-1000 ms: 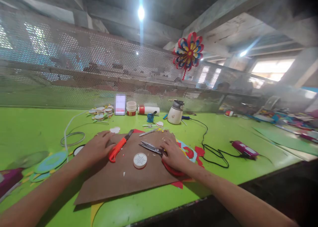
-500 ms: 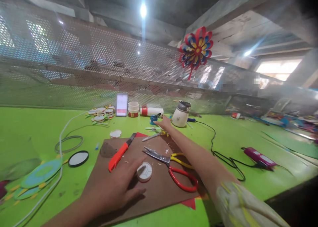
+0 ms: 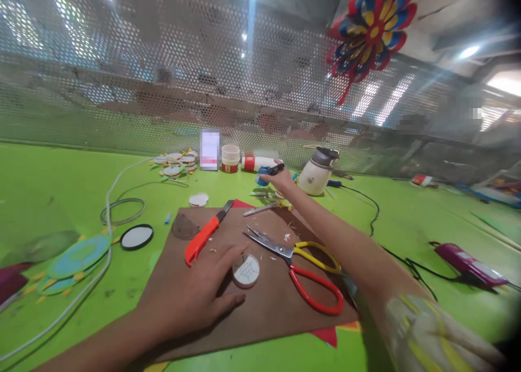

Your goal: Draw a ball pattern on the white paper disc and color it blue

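A small, round white disc [image 3: 247,272], marked on top with thin dark crossing lines, is laid flat on a brown board [image 3: 228,331] on a green bench [image 3: 411,212]. Its left edge is overlapped by the left hand [image 3: 199,285], whose grip is loosely spread, thumb and fingers apart, with nothing held. The right hand [image 3: 284,180] is stretched beyond the board to a small blue pot [image 3: 264,170] and a black piece [image 3: 277,169] at its top; whether the grip is closed on either cannot be told. Scissors [image 3: 287,251] with red and yellow handles are set just right of the disc, blades slightly parted. Part of the board's right side is hidden by the right forearm [image 3: 337,231]. An orange utility knife [image 3: 204,237] is laid beyond the left hand. Near the pot are stood stacked cups [image 3: 230,158] and a dark-lidded white bottle [image 3: 313,177].
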A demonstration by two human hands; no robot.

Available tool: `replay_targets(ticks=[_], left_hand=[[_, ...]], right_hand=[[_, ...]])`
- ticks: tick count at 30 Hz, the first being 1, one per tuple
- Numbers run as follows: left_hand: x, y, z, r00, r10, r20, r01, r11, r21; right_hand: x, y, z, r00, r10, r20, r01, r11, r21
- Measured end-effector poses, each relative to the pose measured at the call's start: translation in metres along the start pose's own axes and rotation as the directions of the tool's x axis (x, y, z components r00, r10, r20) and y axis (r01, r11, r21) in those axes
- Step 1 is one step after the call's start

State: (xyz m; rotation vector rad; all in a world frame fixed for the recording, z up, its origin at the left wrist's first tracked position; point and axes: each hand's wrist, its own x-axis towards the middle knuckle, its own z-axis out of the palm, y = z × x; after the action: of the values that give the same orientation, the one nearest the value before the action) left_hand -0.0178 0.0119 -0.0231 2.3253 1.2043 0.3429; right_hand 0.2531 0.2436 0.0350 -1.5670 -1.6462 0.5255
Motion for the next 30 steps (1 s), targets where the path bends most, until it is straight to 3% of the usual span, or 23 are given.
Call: replay_targets(ticks=[8,11,17,19,22,26,30], left_hand=[[0.010,0.016,-0.011,0.991,0.112,-0.068,-0.104,0.988,0.118],[0.018,0.019,-0.006,0.981,0.171,-0.087,-0.154,0.971,0.181],[0.025,0.020,0.010,0.967,0.218,-0.129,-0.182,0.953,0.243],[0.025,0.018,0.013,0.966,0.218,-0.142,-0.179,0.952,0.248],[0.023,0.013,0.015,0.965,0.213,-0.151,-0.174,0.955,0.239],[0.023,0.004,0.016,0.966,0.217,-0.139,-0.185,0.959,0.212],[0.024,-0.002,0.018,0.968,0.209,-0.138,-0.179,0.963,0.201]], right_hand=[[-0.113,-0.024,0.022,0.964,-0.162,0.213,0.123,0.975,0.184],[-0.131,-0.032,0.033,0.952,-0.184,0.246,0.142,0.974,0.178],[-0.136,-0.041,0.043,0.934,-0.211,0.288,0.204,0.977,0.056],[-0.138,-0.038,0.031,0.928,-0.213,0.306,0.231,0.973,-0.021],[-0.152,-0.023,-0.010,0.921,-0.207,0.330,0.271,0.949,-0.161],[-0.200,0.005,-0.071,0.921,-0.173,0.350,0.307,0.875,-0.375],[-0.240,0.021,-0.094,0.913,-0.086,0.398,0.303,0.797,-0.522]])
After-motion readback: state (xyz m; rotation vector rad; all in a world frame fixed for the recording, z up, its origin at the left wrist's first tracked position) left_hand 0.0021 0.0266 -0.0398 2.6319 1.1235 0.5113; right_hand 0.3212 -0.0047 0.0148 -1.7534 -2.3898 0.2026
